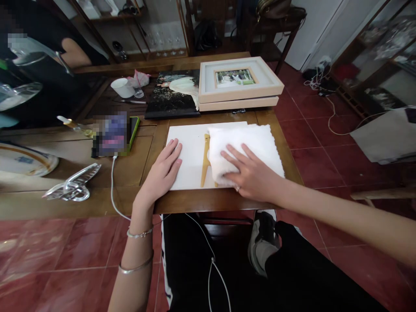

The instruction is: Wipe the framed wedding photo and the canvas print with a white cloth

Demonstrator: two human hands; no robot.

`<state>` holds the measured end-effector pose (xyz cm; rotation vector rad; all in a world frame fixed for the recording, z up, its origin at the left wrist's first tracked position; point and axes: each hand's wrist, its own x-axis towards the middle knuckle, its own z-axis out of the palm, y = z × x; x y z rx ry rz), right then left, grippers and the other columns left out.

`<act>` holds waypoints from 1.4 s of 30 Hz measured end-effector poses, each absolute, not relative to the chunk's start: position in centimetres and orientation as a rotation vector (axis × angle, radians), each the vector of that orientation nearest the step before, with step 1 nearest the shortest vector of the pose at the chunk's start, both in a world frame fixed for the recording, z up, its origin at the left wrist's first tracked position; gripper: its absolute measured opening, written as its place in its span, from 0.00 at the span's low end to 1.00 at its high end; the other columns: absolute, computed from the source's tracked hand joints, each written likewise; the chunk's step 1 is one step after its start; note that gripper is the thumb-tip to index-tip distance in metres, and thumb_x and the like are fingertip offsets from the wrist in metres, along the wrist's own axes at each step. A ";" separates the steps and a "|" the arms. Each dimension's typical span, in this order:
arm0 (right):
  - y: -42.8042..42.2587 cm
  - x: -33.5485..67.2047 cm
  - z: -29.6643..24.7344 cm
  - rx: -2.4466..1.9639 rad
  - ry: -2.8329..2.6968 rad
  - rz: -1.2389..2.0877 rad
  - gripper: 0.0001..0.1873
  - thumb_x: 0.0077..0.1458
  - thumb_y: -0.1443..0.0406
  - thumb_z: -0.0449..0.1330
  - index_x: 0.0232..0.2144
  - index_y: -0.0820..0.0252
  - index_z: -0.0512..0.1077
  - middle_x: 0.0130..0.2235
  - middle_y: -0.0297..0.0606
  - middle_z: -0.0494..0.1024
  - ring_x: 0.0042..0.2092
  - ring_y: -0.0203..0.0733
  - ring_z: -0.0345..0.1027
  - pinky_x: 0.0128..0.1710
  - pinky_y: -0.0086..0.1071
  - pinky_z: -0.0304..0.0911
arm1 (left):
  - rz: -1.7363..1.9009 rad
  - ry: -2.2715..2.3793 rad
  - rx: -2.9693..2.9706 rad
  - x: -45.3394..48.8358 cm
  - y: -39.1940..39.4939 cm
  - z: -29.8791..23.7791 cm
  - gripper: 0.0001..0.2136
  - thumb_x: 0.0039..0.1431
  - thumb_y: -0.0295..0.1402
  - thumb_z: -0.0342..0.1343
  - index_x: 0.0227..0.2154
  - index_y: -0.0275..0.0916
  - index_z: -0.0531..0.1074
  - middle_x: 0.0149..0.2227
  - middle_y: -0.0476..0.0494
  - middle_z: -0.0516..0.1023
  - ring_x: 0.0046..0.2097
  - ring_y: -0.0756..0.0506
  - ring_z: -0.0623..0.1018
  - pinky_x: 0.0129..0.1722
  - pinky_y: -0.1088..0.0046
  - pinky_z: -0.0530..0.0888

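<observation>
My left hand (165, 169) lies flat on the left part of a white board (190, 162), its fingers stretched out and holding nothing. On the board's right part is a fluffy white towel (264, 149), folded in layers. My right hand (250, 175) rests on top of this towel with its fingers spread; the underside of the hand is hidden. Between the two hands, a flat gold-coloured shape (204, 160) shows on the board, partly covered by the towel's left edge. What the whole shape is, I cannot tell.
Behind the board are stacked picture frames (240, 97), a dark picture panel (172, 104) and a white cup (122, 88). Leftward lie a phone (112, 136) with a white cable (112, 186), a dropper bottle (76, 126) and a clear hair clip (73, 184). Another person (76, 52) is at far left.
</observation>
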<state>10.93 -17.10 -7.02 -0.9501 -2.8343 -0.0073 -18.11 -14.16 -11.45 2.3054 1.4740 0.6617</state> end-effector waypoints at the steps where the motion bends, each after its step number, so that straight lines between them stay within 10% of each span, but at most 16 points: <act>1: -15.9 11.0 -7.0 -0.984 -2.848 0.013 0.21 0.50 0.69 0.65 0.49 0.64 0.77 0.63 0.63 0.64 0.66 0.71 0.52 0.59 0.68 0.51 | 0.657 1.472 2.308 -18.1 -14.2 -11.4 0.25 0.71 0.43 0.40 0.65 0.38 0.59 0.71 0.40 0.53 0.71 0.39 0.53 0.70 0.55 0.52; 16: -11.8 9.4 -8.1 -1.167 -2.641 0.080 0.23 0.53 0.74 0.55 0.53 0.66 0.72 0.64 0.57 0.64 0.68 0.64 0.49 0.63 0.65 0.45 | 0.685 1.474 2.304 -18.1 -14.2 -11.5 0.25 0.71 0.43 0.40 0.65 0.36 0.60 0.70 0.38 0.54 0.71 0.41 0.53 0.70 0.56 0.52; 26: -23.3 8.7 -7.5 -0.736 -2.731 -0.029 0.09 0.59 0.64 0.61 0.30 0.59 0.79 0.61 0.56 0.68 0.65 0.69 0.56 0.59 0.70 0.52 | 0.695 1.487 2.313 -18.0 -14.2 -11.5 0.26 0.71 0.44 0.40 0.65 0.36 0.60 0.70 0.37 0.54 0.71 0.40 0.54 0.70 0.55 0.52; 42: -9.3 8.9 -6.7 -0.993 -2.823 0.139 0.23 0.57 0.72 0.56 0.56 0.65 0.69 0.65 0.56 0.63 0.69 0.59 0.46 0.63 0.61 0.48 | 0.676 1.475 2.315 -18.0 -14.2 -11.5 0.26 0.71 0.43 0.39 0.65 0.36 0.59 0.70 0.37 0.53 0.71 0.40 0.53 0.70 0.55 0.52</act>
